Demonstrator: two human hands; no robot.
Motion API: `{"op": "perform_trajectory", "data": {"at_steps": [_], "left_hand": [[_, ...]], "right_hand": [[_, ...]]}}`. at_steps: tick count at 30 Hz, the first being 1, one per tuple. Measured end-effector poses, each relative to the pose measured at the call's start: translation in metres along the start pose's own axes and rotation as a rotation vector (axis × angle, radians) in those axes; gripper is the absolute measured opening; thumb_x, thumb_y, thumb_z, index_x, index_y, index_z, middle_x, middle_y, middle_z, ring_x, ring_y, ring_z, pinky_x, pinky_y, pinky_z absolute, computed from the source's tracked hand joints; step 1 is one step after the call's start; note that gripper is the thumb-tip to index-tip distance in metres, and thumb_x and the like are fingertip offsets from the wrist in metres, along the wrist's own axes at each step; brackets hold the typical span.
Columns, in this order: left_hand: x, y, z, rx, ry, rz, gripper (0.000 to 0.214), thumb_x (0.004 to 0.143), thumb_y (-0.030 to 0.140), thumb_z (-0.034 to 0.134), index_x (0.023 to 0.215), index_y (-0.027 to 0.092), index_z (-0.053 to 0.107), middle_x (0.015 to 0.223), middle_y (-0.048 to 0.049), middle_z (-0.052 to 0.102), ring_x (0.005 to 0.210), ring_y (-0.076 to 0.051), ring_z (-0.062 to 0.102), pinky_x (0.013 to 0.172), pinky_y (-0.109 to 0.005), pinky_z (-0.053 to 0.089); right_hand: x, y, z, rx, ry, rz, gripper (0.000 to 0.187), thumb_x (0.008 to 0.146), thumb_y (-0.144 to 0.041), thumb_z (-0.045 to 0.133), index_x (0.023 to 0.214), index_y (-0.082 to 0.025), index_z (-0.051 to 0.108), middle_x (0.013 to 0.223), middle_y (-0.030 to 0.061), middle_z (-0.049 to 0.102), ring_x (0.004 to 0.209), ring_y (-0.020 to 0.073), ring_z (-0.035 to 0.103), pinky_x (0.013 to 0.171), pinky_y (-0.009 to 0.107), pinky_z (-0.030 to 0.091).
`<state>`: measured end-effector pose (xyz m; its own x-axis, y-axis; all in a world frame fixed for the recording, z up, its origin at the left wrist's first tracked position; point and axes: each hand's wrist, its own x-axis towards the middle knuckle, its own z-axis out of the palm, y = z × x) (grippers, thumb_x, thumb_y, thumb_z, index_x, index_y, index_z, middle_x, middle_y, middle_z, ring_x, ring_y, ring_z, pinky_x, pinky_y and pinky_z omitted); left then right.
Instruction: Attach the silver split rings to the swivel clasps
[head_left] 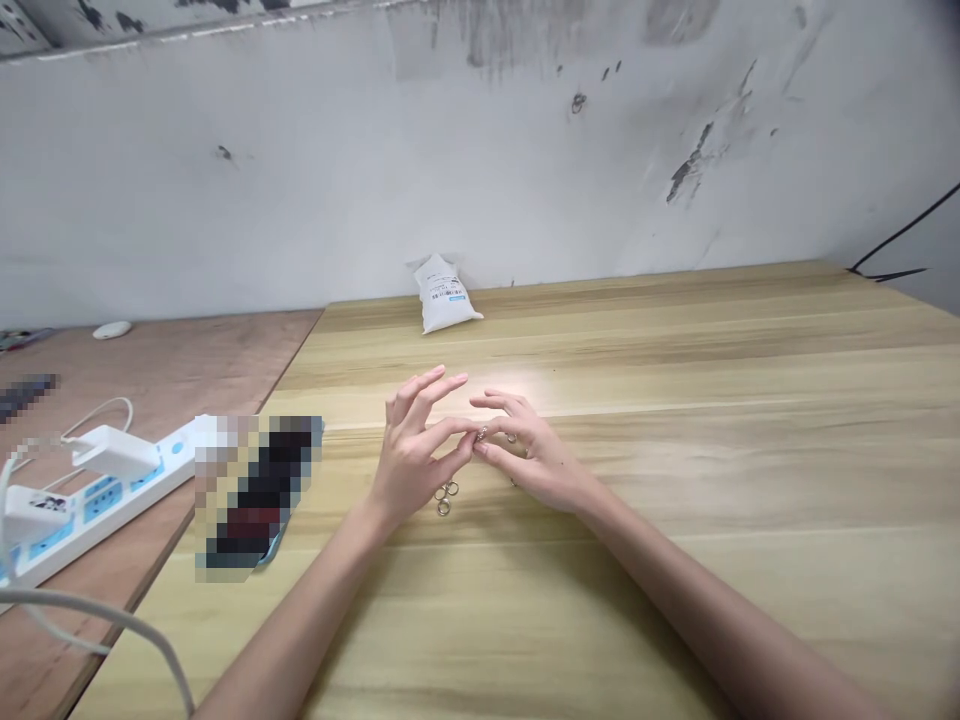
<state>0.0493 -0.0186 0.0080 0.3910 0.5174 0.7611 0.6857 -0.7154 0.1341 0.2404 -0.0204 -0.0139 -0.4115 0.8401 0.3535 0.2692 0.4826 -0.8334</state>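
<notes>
The left hand (pixel 401 455) and right hand (pixel 547 460) pinch a small metal piece (pixel 481 434) at their fingertips — likely light, stiff, slippery, best gripped by its edges.

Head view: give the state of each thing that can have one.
Left hand: pinched on the metal piece
Right hand: pinched on the same piece
Metal piece: held between both hands
Rings: lying on the table
Chargers: plugged into the power strip
Wall: stained and chipped
Packet: near the wall, seal unclear
Blurred object: too masked to tell
</notes>
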Motion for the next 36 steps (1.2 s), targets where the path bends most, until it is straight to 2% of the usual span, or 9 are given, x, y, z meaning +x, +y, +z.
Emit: {"op": "perform_trajectory", "data": {"at_steps": [5, 8, 11, 16, 20, 24, 28, 31, 36], "left_hand": [[-0.001, 0.0, -0.003, -0.071, -0.032, -0.06, 0.008, 0.086, 0.017, 0.066, 0.083, 0.023, 0.07, 0.132, -0.0076, 0.059, 0.131, -0.028, 0.047, 0.104, -0.048, 0.04], [0.002, -0.002, -0.008, -0.112, -0.048, -0.084, 0.01, 0.085, 0.015, 0.065, 0.085, 0.023, 0.07, 0.134, -0.0077, 0.057, 0.133, -0.028, 0.045, 0.106, -0.048, 0.039], [0.005, -0.008, -0.013, -0.086, -0.08, -0.091, 0.01, 0.085, 0.015, 0.063, 0.082, 0.022, 0.069, 0.133, -0.0076, 0.057, 0.133, -0.028, 0.045, 0.106, -0.048, 0.037], [-0.005, -0.027, -0.016, 0.052, -0.359, -0.07, 0.011, 0.085, 0.016, 0.06, 0.081, 0.022, 0.067, 0.128, -0.0068, 0.062, 0.127, -0.028, 0.05, 0.105, -0.048, 0.036], [-0.026, -0.038, -0.021, 0.131, -0.501, -0.098, 0.014, 0.087, 0.017, 0.056, 0.081, 0.021, 0.067, 0.125, -0.0091, 0.062, 0.122, -0.028, 0.053, 0.105, -0.052, 0.036], [-0.045, -0.045, -0.03, 0.009, -0.585, -0.177, 0.015, 0.091, 0.021, 0.052, 0.09, 0.022, 0.067, 0.122, -0.0082, 0.063, 0.115, -0.026, 0.057, 0.097, -0.045, 0.045], [-0.058, -0.047, -0.036, -0.143, -0.578, -0.249, 0.021, 0.095, 0.023, 0.046, 0.107, 0.021, 0.063, 0.123, -0.0089, 0.063, 0.115, -0.022, 0.058, 0.098, -0.039, 0.048], [-0.06, -0.048, -0.033, -0.155, -0.549, -0.253, 0.027, 0.096, 0.025, 0.046, 0.119, 0.021, 0.06, 0.123, -0.0105, 0.062, 0.116, -0.023, 0.058, 0.099, -0.039, 0.047], [-0.055, -0.053, -0.021, -0.075, -0.537, -0.165, 0.027, 0.098, 0.029, 0.045, 0.111, 0.022, 0.066, 0.117, -0.0096, 0.065, 0.107, -0.023, 0.061, 0.094, -0.039, 0.05]], "right_hand": [[0.0, -0.001, -0.002, -0.025, -0.08, -0.017, 0.014, 0.094, -0.033, 0.057, 0.088, -0.026, 0.067, 0.136, 0.0042, 0.055, 0.142, 0.023, 0.031, 0.111, 0.05, 0.034], [0.001, 0.003, -0.007, -0.232, -0.124, -0.104, 0.013, 0.093, -0.029, 0.059, 0.085, -0.024, 0.068, 0.133, 0.0073, 0.056, 0.141, 0.0271, 0.031, 0.11, 0.053, 0.033], [0.003, 0.014, -0.016, -0.468, -0.063, -0.156, 0.013, 0.091, -0.025, 0.06, 0.081, -0.022, 0.068, 0.128, 0.0099, 0.06, 0.137, 0.031, 0.035, 0.106, 0.055, 0.033], [0.007, 0.038, -0.034, -0.616, 0.075, -0.12, 0.013, 0.092, -0.024, 0.057, 0.088, -0.023, 0.069, 0.117, 0.0093, 0.064, 0.126, 0.0295, 0.045, 0.099, 0.05, 0.039], [0.007, 0.051, -0.042, -0.633, 0.027, -0.047, 0.016, 0.092, -0.023, 0.055, 0.09, -0.021, 0.071, 0.107, 0.0093, 0.066, 0.111, 0.0265, 0.054, 0.094, 0.045, 0.041], [0.006, 0.054, -0.042, -0.52, -0.036, 0.003, 0.019, 0.092, -0.028, 0.055, 0.096, -0.022, 0.072, 0.112, 0.0088, 0.063, 0.107, 0.0236, 0.056, 0.093, 0.04, 0.044], [0.005, 0.052, -0.04, -0.468, -0.037, 0.029, 0.02, 0.093, -0.03, 0.054, 0.098, -0.022, 0.072, 0.113, 0.0082, 0.063, 0.107, 0.0227, 0.057, 0.094, 0.038, 0.044], [0.007, 0.048, -0.035, -0.533, -0.058, 0.045, 0.021, 0.093, -0.03, 0.055, 0.103, -0.022, 0.071, 0.114, 0.008, 0.063, 0.107, 0.0219, 0.057, 0.093, 0.037, 0.045], [0.01, 0.041, -0.026, -0.653, -0.086, 0.039, 0.021, 0.093, -0.03, 0.056, 0.103, -0.021, 0.072, 0.111, 0.0086, 0.064, 0.105, 0.0216, 0.057, 0.086, 0.033, 0.046]]}}
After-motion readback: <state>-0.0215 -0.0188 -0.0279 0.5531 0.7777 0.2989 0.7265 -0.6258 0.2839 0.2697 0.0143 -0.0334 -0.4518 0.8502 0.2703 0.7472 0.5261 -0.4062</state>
